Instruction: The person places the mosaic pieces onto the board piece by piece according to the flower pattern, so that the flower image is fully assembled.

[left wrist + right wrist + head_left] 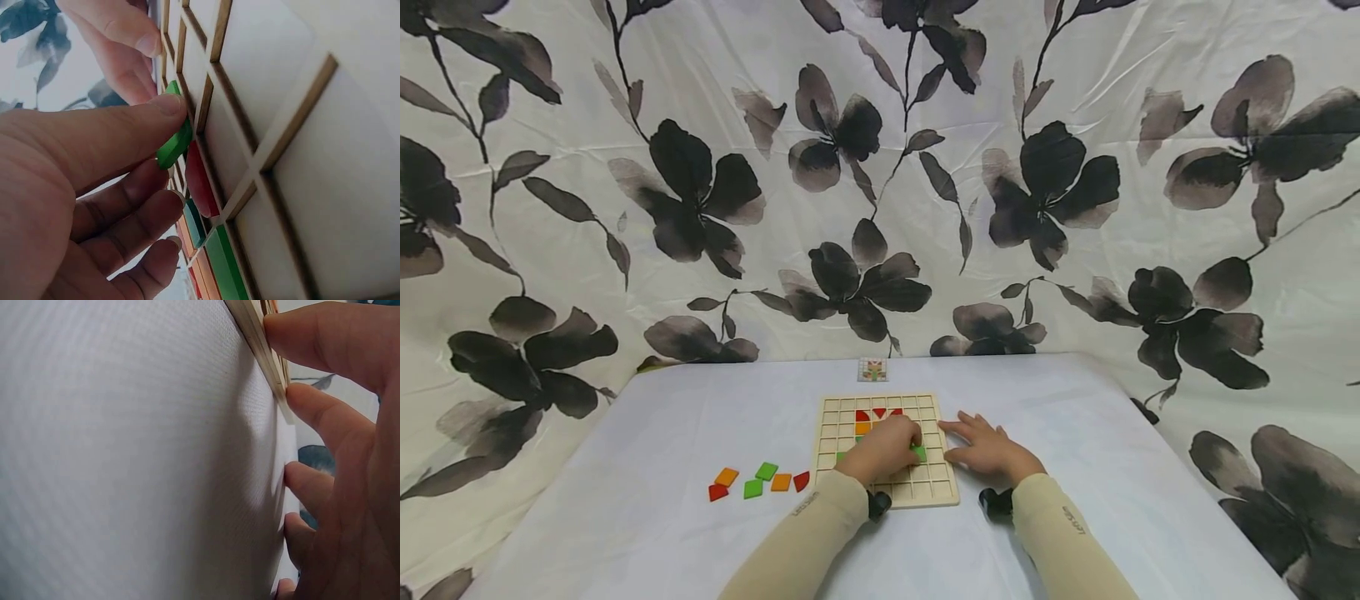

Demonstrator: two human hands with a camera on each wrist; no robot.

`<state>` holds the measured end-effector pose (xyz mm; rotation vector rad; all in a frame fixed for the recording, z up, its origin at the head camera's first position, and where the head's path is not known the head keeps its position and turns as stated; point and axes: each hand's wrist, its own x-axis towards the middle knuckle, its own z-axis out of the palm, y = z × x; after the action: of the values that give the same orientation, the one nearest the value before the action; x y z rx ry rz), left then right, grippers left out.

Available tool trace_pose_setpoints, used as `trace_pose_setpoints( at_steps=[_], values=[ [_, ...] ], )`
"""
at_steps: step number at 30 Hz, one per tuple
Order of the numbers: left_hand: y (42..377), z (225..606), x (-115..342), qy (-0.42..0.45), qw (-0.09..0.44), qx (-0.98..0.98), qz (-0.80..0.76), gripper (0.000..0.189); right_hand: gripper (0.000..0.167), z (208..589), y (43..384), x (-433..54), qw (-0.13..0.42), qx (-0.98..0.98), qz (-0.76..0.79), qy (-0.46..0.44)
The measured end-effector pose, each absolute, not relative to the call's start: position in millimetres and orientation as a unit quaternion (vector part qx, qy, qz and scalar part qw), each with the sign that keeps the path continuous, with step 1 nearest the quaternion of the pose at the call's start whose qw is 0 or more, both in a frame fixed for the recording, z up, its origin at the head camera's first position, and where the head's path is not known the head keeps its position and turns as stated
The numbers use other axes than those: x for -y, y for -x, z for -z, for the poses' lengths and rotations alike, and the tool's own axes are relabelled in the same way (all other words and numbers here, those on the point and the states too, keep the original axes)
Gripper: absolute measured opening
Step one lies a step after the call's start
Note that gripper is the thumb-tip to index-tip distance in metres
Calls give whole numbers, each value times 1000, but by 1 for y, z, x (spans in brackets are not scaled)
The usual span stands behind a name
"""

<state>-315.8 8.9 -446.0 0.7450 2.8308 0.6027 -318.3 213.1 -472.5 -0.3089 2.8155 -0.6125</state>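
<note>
The left hand (883,448) pinches a green tile (177,145) at the part-filled board (936,497); right hand (988,447), fingers apart, touches its edge.

The right hand (375,462) touches the wooden board (260,349) edge.

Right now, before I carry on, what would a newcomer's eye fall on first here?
Probably the large dark flowers on the pale cloth backdrop filling the head view's upper part. Below, the left hand pinches a green piece at the wooden grid board, while the right hand touches its right edge. Loose red, orange and green pieces lie left of the board.
</note>
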Motion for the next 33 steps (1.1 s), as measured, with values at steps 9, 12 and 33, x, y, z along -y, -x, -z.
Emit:
trace_pose_setpoints(
  at_steps=[9, 12, 33],
  values=[
    [308, 451, -13, -262, 53, -953, -146, 10, 59, 474, 319, -212, 120, -966, 204, 107],
    [302, 451, -13, -262, 44, -956, -121, 12, 58, 475, 319, -212, 122, -966, 204, 106],
    [286, 424, 127, -162, 21, -981, -101, 22, 60, 470, 316, -210, 131, -964, 210, 97]
  ],
)
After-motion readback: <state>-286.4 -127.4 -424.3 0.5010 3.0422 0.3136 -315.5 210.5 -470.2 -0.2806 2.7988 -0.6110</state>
